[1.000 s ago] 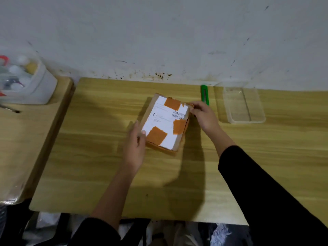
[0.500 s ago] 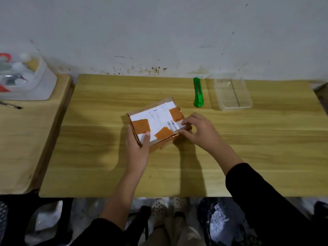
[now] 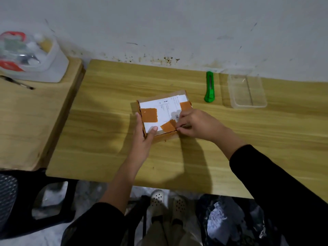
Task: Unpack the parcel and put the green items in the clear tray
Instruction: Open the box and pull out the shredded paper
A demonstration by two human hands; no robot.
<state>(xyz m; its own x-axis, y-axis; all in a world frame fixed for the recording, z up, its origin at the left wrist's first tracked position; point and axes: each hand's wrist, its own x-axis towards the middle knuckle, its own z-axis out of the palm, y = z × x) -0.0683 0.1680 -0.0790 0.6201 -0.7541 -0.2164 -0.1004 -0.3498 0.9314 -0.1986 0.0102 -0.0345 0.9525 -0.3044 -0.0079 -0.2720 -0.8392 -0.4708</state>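
Note:
A flat cardboard parcel [image 3: 162, 110] with a white label and orange tape patches lies closed in the middle of the wooden table [image 3: 106, 142]. My left hand [image 3: 144, 134] grips its near left corner, thumb on top. My right hand [image 3: 197, 124] pinches the lifted end of the near orange tape strip [image 3: 168, 126] at the parcel's front edge. A green utility knife [image 3: 209, 87] lies behind the parcel to the right. The clear tray [image 3: 247, 91] stands empty beside the knife, near the wall.
A second wooden table [image 3: 26, 121] adjoins on the left, carrying a white plastic container [image 3: 30, 57] of small items and a dark pen [image 3: 17, 82]. The wall runs along the back edge. A black chair [image 3: 26, 201] and bags sit below the table's near edge.
The parcel has been turned and drawn closer to me. My right hand moved from its far right corner to the front edge and lifted an end of the orange tape.

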